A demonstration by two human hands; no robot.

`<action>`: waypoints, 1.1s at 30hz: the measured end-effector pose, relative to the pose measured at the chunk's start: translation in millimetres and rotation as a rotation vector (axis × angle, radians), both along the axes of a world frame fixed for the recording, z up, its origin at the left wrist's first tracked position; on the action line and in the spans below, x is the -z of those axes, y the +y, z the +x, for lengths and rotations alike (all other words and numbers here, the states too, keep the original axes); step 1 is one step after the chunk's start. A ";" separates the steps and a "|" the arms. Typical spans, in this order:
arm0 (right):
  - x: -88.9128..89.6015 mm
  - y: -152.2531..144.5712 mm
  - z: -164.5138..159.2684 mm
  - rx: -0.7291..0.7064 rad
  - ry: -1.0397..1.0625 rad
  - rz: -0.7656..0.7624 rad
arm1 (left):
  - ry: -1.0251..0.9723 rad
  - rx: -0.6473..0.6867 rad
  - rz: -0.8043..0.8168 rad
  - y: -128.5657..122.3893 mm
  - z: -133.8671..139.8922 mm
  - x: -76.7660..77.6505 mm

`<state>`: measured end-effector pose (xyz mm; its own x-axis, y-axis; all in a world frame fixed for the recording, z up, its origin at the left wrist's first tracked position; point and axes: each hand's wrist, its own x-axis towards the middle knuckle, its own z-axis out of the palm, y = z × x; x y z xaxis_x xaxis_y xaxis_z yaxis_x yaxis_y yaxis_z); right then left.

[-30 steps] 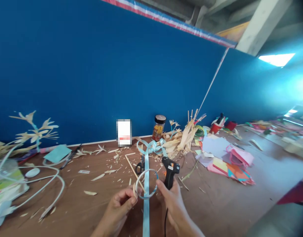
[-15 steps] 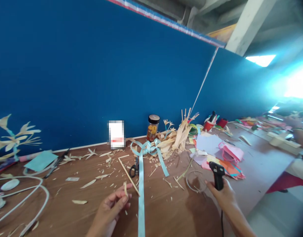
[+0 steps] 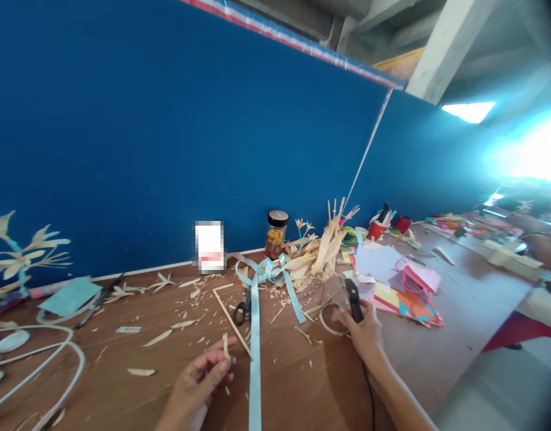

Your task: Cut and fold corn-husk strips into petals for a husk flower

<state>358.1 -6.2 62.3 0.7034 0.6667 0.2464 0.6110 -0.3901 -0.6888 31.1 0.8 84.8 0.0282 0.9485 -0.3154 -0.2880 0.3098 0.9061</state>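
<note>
My left hand (image 3: pixel 207 374) pinches a small pale strip of dried husk (image 3: pixel 226 347) upright between thumb and fingers. My right hand (image 3: pixel 365 332) is wrapped round a black glue gun (image 3: pixel 355 299) with its cord trailing down toward the table's near edge. Between the hands a long light-blue ribbon (image 3: pixel 255 359) runs toward me from a looped bow (image 3: pixel 270 269). Just left of the ribbon lie a thin wooden stick (image 3: pixel 233 323) and black-handled scissors (image 3: pixel 241 312), partly covered by the ribbon. Near my right hand a clear loop of wire or tubing (image 3: pixel 328 320) rests on the table.
A jar with a black lid (image 3: pixel 276 233) and a bundle of dried husks (image 3: pixel 324 254) stand by the blue partition (image 3: pixel 167 120). Coloured papers (image 3: pixel 410 299) and a pink mask (image 3: pixel 419 276) lie to the right. White cables (image 3: pixel 73 365) curl at left; husk scraps litter the brown table.
My right hand has moved left with the glue gun and turned it, bringing it closer to the ribbon. The left hand keeps its pinch on the husk strip, nearly still.
</note>
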 end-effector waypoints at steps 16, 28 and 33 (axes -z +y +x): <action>22.2 -32.8 6.6 -0.401 -0.232 0.022 | -0.002 0.079 -0.031 0.1 -3.0 -9.7; -16.3 -19.7 -26.7 -0.427 -0.064 -0.009 | -0.131 0.059 -0.096 2.9 -5.0 3.9; -50.0 -20.0 -80.0 -0.693 0.145 0.067 | -0.165 0.012 -0.059 7.3 -10.0 7.5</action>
